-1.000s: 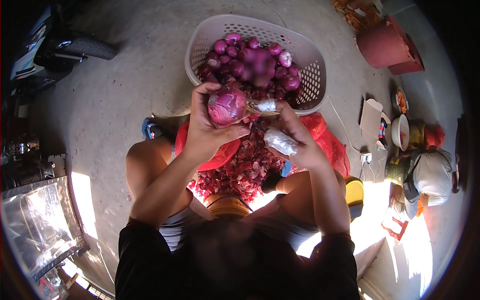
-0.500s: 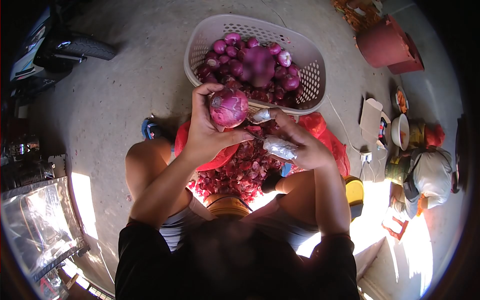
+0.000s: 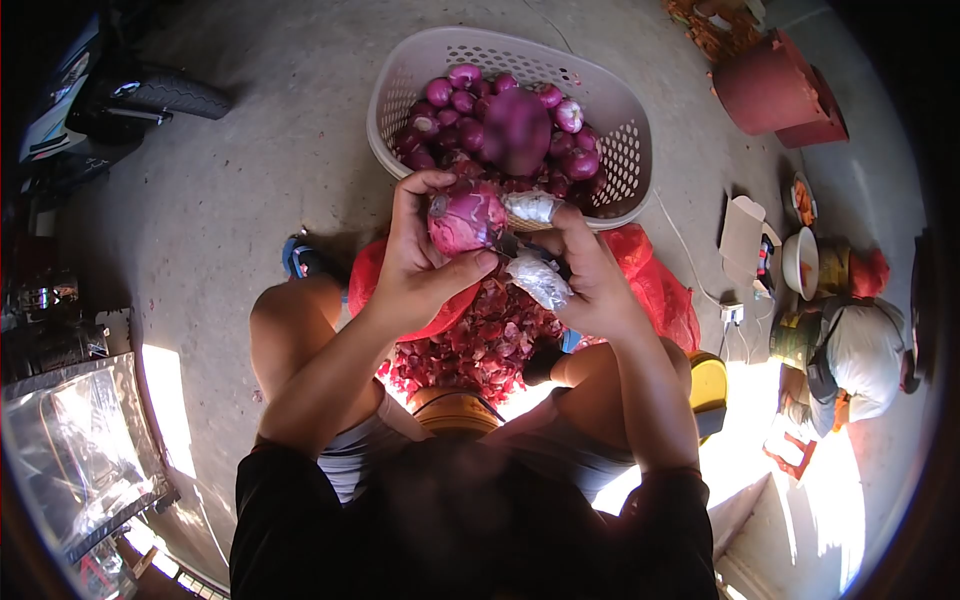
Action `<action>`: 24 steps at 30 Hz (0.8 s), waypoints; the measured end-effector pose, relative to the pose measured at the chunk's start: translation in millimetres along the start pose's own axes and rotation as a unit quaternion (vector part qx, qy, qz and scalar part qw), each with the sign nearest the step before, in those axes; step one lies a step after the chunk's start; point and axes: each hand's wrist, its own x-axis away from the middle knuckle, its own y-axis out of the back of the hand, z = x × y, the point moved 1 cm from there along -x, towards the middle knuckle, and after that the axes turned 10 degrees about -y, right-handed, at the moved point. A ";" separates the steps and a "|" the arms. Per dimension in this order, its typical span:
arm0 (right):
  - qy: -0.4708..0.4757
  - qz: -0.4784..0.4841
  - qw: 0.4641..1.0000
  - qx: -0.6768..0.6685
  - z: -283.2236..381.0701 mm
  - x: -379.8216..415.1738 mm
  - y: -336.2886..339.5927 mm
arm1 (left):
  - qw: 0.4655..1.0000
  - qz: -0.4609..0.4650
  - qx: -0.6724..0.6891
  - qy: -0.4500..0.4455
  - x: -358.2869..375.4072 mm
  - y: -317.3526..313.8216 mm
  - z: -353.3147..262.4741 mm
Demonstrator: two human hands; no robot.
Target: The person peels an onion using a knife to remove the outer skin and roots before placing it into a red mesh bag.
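Observation:
My left hand (image 3: 415, 265) grips a large red onion (image 3: 462, 220) in front of me, just below the basket's near rim. My right hand (image 3: 590, 275), with whitish wrapping on thumb and forefinger, holds a small knife (image 3: 510, 245) whose blade rests against the onion's right side. Under both hands lies a heap of red onion peels (image 3: 480, 340) on a red bag (image 3: 650, 280) between my knees. A beige plastic basket (image 3: 410, 80) full of peeled red onions (image 3: 480, 130) stands just beyond.
Bare concrete floor stretches to the left. A motorbike wheel (image 3: 175, 95) is at far left, red tubs (image 3: 770, 85) at upper right. Another person (image 3: 850, 350) sits at the right near a bowl (image 3: 800, 262) and a cardboard box (image 3: 742, 232). A yellow stool (image 3: 708, 385) is under me.
My right hand moved back up against the onion after dipping down and away. The left hand turned the onion slightly and shifted it a little right.

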 end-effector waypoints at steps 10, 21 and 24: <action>0.056 -0.024 0.996 0.061 0.0 -4.9 -3.8 | 1.000 -0.003 0.009 -0.006 -0.7 2.1 0.3; 0.043 -0.010 0.999 -0.009 -6.0 -3.3 -8.7 | 1.000 -0.007 0.012 -0.001 -1.1 3.1 -0.8; 0.057 -0.016 0.998 0.009 -8.1 -3.2 -7.7 | 1.000 -0.011 0.011 0.003 -1.0 3.8 -1.0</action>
